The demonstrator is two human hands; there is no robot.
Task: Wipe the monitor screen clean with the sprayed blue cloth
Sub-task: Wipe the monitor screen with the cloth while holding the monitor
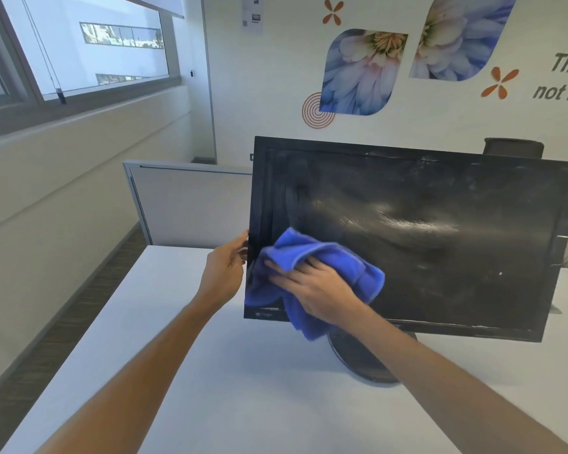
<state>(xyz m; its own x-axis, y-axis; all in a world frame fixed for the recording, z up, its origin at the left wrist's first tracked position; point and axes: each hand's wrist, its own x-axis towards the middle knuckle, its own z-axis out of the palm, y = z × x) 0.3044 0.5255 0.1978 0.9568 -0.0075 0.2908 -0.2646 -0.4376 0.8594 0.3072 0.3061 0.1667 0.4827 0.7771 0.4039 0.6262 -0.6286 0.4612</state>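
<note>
A black monitor [440, 244] stands on a round base on the white desk, its dark screen smeared and streaked. My right hand [315, 286] presses a bunched blue cloth [328, 257] against the lower left part of the screen, and part of the cloth hangs below the bottom bezel. My left hand [225, 267] grips the monitor's left edge, thumb in front, fingers hidden behind the frame.
The white desk [210, 388] runs toward me, with a grey partition panel [184, 204] at its far end. A window and a low wall ledge are on the left. A dark chair back [513, 147] shows behind the monitor's top right.
</note>
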